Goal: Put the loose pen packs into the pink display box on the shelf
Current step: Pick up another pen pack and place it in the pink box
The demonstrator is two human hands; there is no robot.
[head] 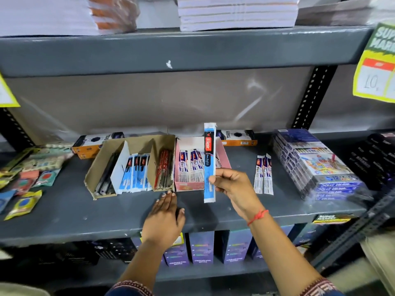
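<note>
My right hand (229,185) pinches a long blue refill pack (209,161) and holds it upright in front of the pink display box (224,155). The box stands open on the grey shelf (85,210) and holds several white-and-blue pen packs (191,167). Two loose pen packs (264,174) of the same kind lie on the shelf to the right of the box. My left hand (165,212) rests flat on the shelf just in front of the box, fingers together, holding nothing.
Left of the pink box stands a brown cardboard tray (100,161) with black, blue and red pens. Stacked crayon boxes (316,165) sit at the right, eraser packets (27,176) at the left, orange boxes (239,137) at the back. An upper shelf overhangs.
</note>
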